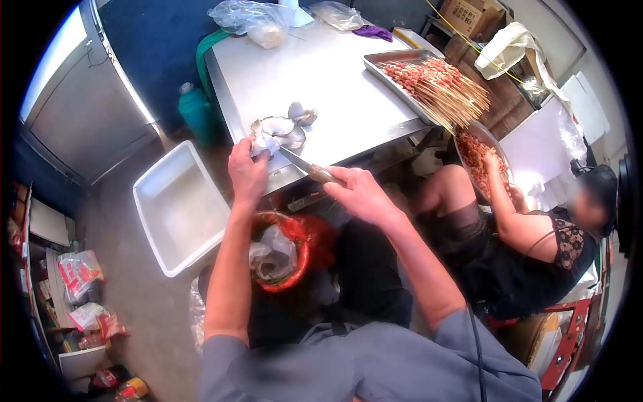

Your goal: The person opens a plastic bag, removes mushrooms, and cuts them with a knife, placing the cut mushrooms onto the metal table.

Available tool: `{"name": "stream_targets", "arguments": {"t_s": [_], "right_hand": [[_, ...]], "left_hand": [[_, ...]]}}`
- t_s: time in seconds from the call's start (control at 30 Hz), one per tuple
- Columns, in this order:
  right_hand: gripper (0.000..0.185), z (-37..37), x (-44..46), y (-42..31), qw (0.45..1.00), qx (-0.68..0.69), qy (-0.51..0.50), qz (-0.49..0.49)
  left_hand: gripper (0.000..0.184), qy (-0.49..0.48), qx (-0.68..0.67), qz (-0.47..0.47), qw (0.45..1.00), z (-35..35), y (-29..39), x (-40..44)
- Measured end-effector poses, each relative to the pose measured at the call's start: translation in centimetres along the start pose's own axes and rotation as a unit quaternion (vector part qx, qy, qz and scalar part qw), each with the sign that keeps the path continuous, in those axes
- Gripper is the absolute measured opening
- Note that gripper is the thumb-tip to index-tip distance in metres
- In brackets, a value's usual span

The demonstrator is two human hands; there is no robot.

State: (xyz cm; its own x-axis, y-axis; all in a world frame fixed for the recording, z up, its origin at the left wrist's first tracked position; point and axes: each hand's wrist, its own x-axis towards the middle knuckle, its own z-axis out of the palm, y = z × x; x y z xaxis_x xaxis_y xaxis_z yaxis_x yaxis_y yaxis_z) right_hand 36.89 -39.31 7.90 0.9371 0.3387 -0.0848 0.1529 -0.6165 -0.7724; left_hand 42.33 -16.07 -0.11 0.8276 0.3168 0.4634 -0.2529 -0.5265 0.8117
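Note:
My right hand (355,194) is closed round the handle of a knife (298,161), its blade pointing up and left over the table's near edge. At the blade's tip my left hand (248,167) grips a pale, greyish piece (264,144) that I cannot identify. Just beyond my left hand, on the white table (268,80), lie whitish-grey pieces (274,126) with dark rims. A smaller grey piece (303,114) rests to their right.
A tray of meat skewers (435,84) is at the table's right. Beside it a seated co-worker (529,234) reaches into a bowl of meat (475,157). A white tub (181,208) stands at left, a red lined bucket (288,258) below my hands.

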Motion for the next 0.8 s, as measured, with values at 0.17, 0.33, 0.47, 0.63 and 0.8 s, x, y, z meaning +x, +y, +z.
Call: {"name": "stream_targets", "arguments": {"t_s": [0.17, 0.33, 0.47, 0.63, 0.8], "right_hand": [[0.033, 2.2, 2.8, 0.2, 0.996, -0.049, 0.047, -0.054], [0.036, 1.5, 2.7, 0.6, 0.998, -0.03, 0.053, -0.033], [0.038, 0.7, 4.0, 2.4, 0.997, -0.01, 0.075, -0.011], [0.043, -1.3, 7.1, 3.1, 0.983, -0.086, 0.16, -0.011], [0.043, -3.5, 9.7, 3.8, 0.985, -0.087, 0.143, 0.036]], "left_hand": [[0.026, -0.012, -0.062, -0.027, 0.998, 0.0, 0.0, -1.2], [0.02, 0.048, -0.256, -0.099, 0.961, -1.7, 1.1, -2.0], [0.016, 0.063, -0.281, -0.134, 0.948, -2.8, 1.4, -1.6], [0.017, 0.053, -0.256, -0.129, 0.957, -3.2, 1.0, -1.5], [0.02, 0.036, -0.287, -0.131, 0.948, -4.7, 1.2, -1.4]]}}
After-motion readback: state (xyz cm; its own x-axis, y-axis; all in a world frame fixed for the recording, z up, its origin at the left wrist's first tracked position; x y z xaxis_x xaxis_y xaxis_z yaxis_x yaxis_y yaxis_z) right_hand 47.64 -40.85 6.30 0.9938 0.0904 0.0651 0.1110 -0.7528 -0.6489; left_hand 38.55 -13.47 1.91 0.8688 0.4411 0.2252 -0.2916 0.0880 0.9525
